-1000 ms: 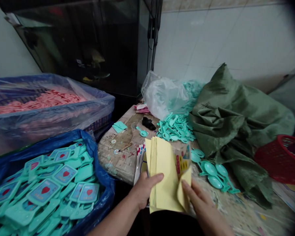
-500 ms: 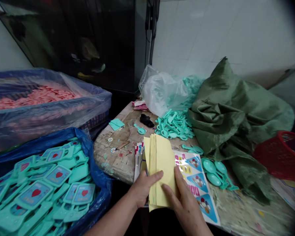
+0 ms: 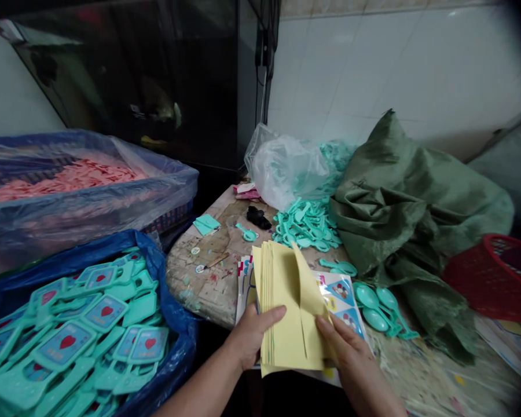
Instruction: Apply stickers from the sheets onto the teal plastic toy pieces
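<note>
A stack of pale yellow paper sheets (image 3: 280, 301) is held above the table's near edge. My left hand (image 3: 254, 336) is closed on its left side, thumb pressed on top. At the right edge, my right hand (image 3: 351, 353) pinches a yellow sheet that is lifted and curled away from the stack, a gap showing between them. Below the papers lie printed sticker sheets (image 3: 342, 295) with blue triangles, partly hidden by the stack and my right hand. Several turquoise plastic spoons (image 3: 375, 307) rest just right of these sheets.
Turquoise pieces fill a blue-lined container (image 3: 69, 341) at left; pink pieces (image 3: 82, 176) lie in the crate behind. A turquoise heap (image 3: 306, 223), a clear plastic bag (image 3: 290, 168) and a green sack (image 3: 412, 197) cover the table's back. A red basket (image 3: 488, 278) stands right.
My right hand has moved right and now lifts a yellow sheet's edge off the stack, which lay flat before. My left hand keeps its hold. The view has tilted slightly upward.
</note>
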The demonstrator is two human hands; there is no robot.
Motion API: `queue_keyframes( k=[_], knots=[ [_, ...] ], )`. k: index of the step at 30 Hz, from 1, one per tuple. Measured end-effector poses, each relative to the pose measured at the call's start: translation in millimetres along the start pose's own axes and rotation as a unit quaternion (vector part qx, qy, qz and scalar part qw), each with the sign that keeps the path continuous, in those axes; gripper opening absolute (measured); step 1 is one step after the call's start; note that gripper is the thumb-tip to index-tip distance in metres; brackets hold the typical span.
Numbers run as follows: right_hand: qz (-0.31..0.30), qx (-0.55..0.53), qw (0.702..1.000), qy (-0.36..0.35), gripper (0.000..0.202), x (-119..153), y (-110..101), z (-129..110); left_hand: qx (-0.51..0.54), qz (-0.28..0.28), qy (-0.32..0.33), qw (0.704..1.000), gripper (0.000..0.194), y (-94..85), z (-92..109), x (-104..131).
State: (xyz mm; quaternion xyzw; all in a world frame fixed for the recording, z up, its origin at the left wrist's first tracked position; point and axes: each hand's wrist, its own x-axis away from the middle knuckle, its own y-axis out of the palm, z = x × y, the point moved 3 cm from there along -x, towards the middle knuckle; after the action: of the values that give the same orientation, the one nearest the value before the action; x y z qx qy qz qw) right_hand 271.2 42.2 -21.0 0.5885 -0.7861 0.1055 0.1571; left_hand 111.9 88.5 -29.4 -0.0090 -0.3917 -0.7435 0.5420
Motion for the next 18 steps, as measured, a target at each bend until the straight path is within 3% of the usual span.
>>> queue_keyframes(
  k=[3, 6, 9, 13, 15, 18],
  knots=[
    [-0.018, -0.095, 0.994, 0.045, 0.058, 3.3, -14.8, -2.6, -0.002, -0.008, -0.004, 1.000, 0.049, 0.1, 0.8, 0.8],
    [-0.004, -0.113, 0.993, 0.022, 0.067, 7.9, -34.4, -11.6, -0.001, -0.017, -0.012, 1.000, 0.049, -0.5, 0.1, 0.7],
    [0.055, -0.012, 0.998, 0.000, 0.067, 8.5, -52.9, -17.2, 0.000, -0.022, -0.020, 1.000, 0.048, -0.8, -0.5, 0.5],
    [0.068, 0.124, 0.990, -0.021, 0.048, -3.1, -74.9, -11.2, 0.010, -0.023, -0.020, 0.999, 0.050, 0.6, 0.5, 1.4],
    [0.116, 0.205, 0.971, -0.049, 0.051, -8.3, -87.6, -8.9, 0.015, -0.025, -0.015, 0.999, 0.051, 1.0, 0.9, 1.8],
    [0.229, 0.316, 0.911, -0.134, 0.067, -4.6, -89.1, -16.8, 0.013, -0.025, -0.013, 1.000, 0.048, 0.0, 0.1, 1.6]
  ],
)
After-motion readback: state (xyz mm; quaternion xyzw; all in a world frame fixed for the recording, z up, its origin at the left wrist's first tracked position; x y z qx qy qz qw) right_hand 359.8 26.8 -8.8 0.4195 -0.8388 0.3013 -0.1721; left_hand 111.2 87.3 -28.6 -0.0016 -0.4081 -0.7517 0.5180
